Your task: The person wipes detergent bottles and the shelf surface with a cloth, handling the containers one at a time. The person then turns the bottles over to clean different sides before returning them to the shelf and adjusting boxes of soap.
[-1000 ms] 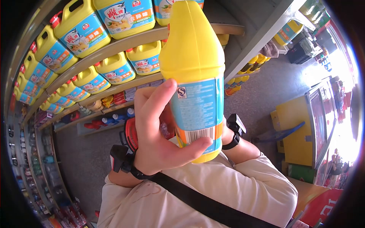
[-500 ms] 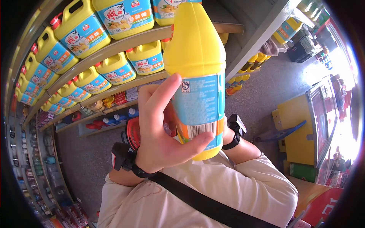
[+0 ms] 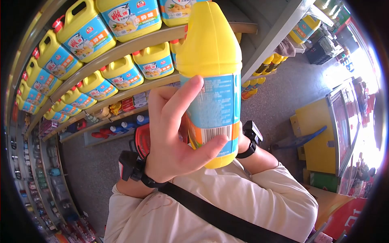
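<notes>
A yellow jug of liquid detergent [image 3: 214, 101], with a blue and orange label, is held up between my two hands, its base toward me. Text and a barcode show on the side facing me. My left hand [image 3: 172, 133] grips it from the left, index fingertip on the label and thumb across the barcode area. Behind the lower right side of the jug, my right hand [image 3: 244, 143] presses against it; its fingers are hidden. Similar yellow jugs [image 3: 87, 34] stand in rows on the shelves ahead and left.
A curved-looking shelf edge [image 3: 121, 44] runs close beyond the jug. A red basket [image 3: 142, 141] is below, behind my left hand. At right stand a grey shelf end panel [image 3: 267, 36] and a yellow freezer [image 3: 318, 137]. More shelving [image 3: 48, 178] lines the left.
The jug has turned slightly, and my left index finger now covers most of the small logo on the label. Its base has risen a little. My right hand has barely moved.
</notes>
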A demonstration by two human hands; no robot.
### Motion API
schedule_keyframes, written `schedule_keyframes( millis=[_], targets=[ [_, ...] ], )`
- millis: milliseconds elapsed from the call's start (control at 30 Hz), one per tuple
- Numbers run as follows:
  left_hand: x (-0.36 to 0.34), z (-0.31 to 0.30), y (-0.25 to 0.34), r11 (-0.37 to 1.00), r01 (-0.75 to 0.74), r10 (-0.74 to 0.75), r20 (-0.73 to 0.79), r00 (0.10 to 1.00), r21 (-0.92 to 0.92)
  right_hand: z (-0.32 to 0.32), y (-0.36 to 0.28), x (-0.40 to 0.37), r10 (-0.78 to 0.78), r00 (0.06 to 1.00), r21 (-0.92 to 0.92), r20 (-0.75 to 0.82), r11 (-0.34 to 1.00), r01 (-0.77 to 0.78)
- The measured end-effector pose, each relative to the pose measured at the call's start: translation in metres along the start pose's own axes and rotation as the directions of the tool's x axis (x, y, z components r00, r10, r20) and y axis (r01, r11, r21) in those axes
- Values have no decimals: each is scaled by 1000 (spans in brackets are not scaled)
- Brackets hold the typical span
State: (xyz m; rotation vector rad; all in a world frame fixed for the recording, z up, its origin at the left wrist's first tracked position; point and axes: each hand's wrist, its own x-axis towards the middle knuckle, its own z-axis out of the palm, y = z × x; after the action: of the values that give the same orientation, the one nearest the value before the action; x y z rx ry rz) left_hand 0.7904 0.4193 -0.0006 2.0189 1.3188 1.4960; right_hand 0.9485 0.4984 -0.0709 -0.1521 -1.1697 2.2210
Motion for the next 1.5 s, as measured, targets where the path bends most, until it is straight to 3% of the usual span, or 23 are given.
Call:
schedule_keyframes(
  millis=[200, 300, 367, 400, 433, 500, 533, 633, 667, 700, 733, 767, 833, 867, 933, 1033, 1100, 1167, 1233, 1300, 1367, 1433, 1500],
  targets=[
    [4, 1, 1, 1000, -14, 14, 4, 1000, 20, 9, -6, 4, -85, 996, -73, -41, 994, 81],
    [4, 1, 0, 1000, -9, 8, 11, 1000, 22, 7, 1, 2, -36, 992, 57, -123, 997, 43],
    [9, 5, -7, 998, -61, 61, -50, 997, 4, -7, 12, -2, -111, 965, 5, -237, 993, 116],
    [14, 7, -10, 993, -118, 116, -111, 987, -10, -5, 4, 7, -237, 945, -87, -226, 971, 223],
    [18, 8, -13, 992, -127, 125, -117, 985, -5, -4, 0, 13, -466, 870, -188, -161, 880, 437],
    [31, 9, -16, 994, -83, 75, -107, 991, -73, -9, -11, 22, -650, 736, -292, -191, 753, 589],
    [40, 12, -15, 995, -102, 103, -109, 989, 10, -17, -18, 25, -700, 687, -411, -197, 695, 590],
    [69, 41, -42, 955, -227, 176, -253, 951, -191, -35, -45, 35, -809, 577, -650, -109, 498, 575],
    [81, 47, -54, 902, -218, 116, -278, 954, -373, -40, -62, 36, -783, 614, -710, -100, 488, 507],
    [90, 55, -63, 898, -245, 142, -284, 948, -366, -42, -78, 38, -753, 650, -766, -96, 473, 435],
    [99, 63, -70, 873, -226, 87, -317, 944, -433, -31, -97, 40, -774, 618, -760, -139, 484, 435],
    [108, 70, -75, 841, -207, 28, -342, 939, -500, -35, -112, 42, -811, 581, -720, -68, 443, 535],
    [121, 84, -86, 838, -211, 38, -333, 942, -503, -38, -158, 39, -902, 336, -934, 271, -162, 319],
    [127, 93, -95, 848, -191, 31, -314, 949, -494, -29, -178, 40, -903, 323, -930, 284, -177, 324],
    [136, 107, -111, 866, -184, 41, -300, 953, -466, -3, -217, 39, -735, 473, -870, 487, -456, 188],
    [145, 125, -124, 832, -141, -26, -291, 956, -536, 12, -253, 59, -622, 532, -774, 574, -625, 104],
    [150, 131, -129, 847, -177, 10, -317, 948, -502, -3, -276, 66, -630, 510, -758, 586, -648, 70],
    [152, 131, -133, 943, -178, 89, -302, 949, -282, -8, -290, 72, -567, 590, -743, 575, -664, 85],
    [157, 128, -130, 942, -180, 90, -304, 948, -282, -8, -291, 80, -524, 631, -737, 572, -666, 116],
    [165, 125, -131, 903, -181, 80, -261, 962, -390, -9, -291, 90, -309, 822, -719, 479, -675, 165],
    [174, 123, -137, 935, -208, 131, -268, 955, -287, -20, -290, 104, -286, 774, -630, 565, -756, 180],
    [185, 122, -130, 919, -214, 147, -216, 965, -331, -15, -293, 116, -307, 883, -564, 354, -823, -61],
    [196, 123, -129, 937, -246, 187, -239, 953, -246, -22, -297, 128, -321, 890, -535, 323, -838, -108]
  ],
)
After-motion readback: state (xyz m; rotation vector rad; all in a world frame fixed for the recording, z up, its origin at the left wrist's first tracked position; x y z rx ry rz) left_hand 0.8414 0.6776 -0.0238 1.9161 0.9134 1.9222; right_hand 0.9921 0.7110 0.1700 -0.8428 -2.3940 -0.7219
